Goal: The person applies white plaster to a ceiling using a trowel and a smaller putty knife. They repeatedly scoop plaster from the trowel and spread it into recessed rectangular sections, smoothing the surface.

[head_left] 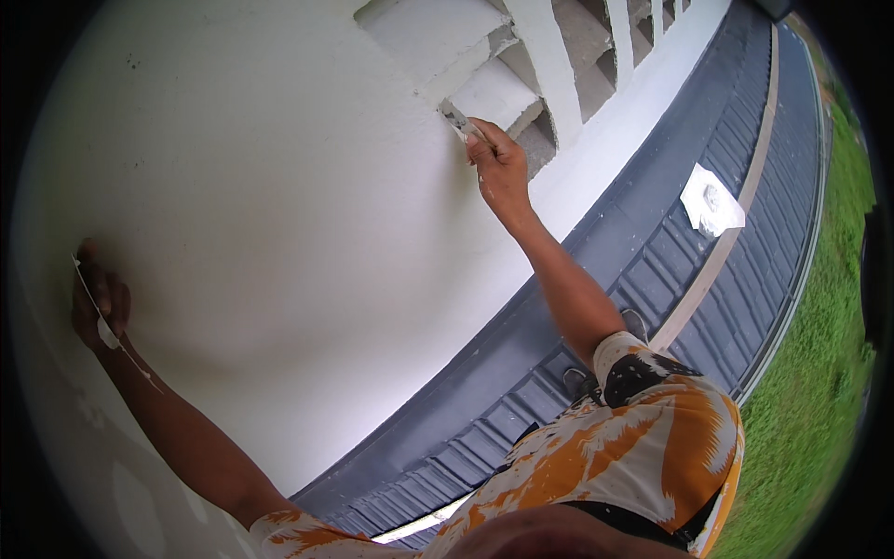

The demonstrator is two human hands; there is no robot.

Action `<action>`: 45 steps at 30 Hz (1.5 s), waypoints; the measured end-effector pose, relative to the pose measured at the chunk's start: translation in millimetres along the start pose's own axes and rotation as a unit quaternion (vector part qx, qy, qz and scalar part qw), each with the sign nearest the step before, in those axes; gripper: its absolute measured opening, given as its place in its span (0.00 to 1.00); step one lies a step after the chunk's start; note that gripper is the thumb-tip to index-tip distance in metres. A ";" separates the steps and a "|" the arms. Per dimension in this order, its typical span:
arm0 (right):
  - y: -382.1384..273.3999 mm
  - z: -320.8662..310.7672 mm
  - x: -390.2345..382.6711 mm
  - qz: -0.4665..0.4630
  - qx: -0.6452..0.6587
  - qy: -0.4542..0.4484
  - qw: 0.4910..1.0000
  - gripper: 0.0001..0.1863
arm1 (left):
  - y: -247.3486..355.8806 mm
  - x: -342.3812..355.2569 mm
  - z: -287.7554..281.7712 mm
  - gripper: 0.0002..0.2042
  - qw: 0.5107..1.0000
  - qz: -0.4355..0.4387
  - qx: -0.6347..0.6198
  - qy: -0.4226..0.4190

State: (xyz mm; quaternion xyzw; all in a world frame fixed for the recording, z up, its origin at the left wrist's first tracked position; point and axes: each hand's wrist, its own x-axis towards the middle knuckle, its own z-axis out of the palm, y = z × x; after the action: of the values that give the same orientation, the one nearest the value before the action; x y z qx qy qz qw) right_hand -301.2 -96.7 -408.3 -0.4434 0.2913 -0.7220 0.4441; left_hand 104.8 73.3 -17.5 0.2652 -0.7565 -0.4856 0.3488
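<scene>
My right hand [503, 177] is closed around a putty knife [457, 118]. Its small metal blade lies against the white wall [279, 168] at the corner of an opening [492, 93] with rough, unpainted edges. Far to the left, my left hand [114, 296] grips a thin flat plate [142, 371] seen edge-on, whose exact kind is unclear. White putty [108, 334] clings to that plate. Some white specks mark the fingers of my right hand.
Dark tiled roofing [652, 279] runs along the foot of the wall, with my shoes [635, 323] on it. A wooden strip [712, 270] crosses the tiles beside a white sheet [729, 216] bearing a greyish lump. Grass [801, 401] lies beyond the roof edge.
</scene>
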 end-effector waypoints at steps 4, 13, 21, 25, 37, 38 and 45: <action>-7.9 -19.9 9.8 -0.003 -0.101 -0.044 0.994 0.12 | -0.9 0.8 -4.1 0.27 1.000 -0.008 -0.010 -0.012; -55.9 0.9 -2.7 -0.233 -0.312 0.106 0.915 0.14 | -2.8 11.1 7.8 0.26 1.000 0.001 0.001 -0.023; -51.0 34.6 -17.4 -0.338 -0.417 0.088 0.839 0.24 | -4.5 -0.1 5.4 0.26 0.999 0.023 0.023 0.032; -48.4 18.4 11.8 -0.405 -0.424 0.088 0.806 0.23 | -5.9 3.1 3.2 0.26 1.000 0.016 0.012 0.011; -10.1 -33.8 71.2 -0.196 -0.343 0.224 0.891 0.14 | -5.7 1.8 -8.6 0.29 1.000 0.003 -0.010 0.025; -11.5 -29.1 67.9 -0.193 -0.357 0.211 0.889 0.14 | -5.6 -0.6 -9.6 0.29 1.000 0.005 -0.009 0.025; -14.2 -14.8 24.3 -0.092 -0.077 0.126 0.985 0.16 | -5.3 2.6 -3.0 0.29 1.000 0.007 0.002 0.019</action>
State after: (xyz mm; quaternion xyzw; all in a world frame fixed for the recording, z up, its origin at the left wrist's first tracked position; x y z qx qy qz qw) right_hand -325.1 -112.0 -393.9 -0.4067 0.3576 -0.7851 0.3004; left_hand 105.9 67.7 -20.8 0.2700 -0.7526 -0.4765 0.3654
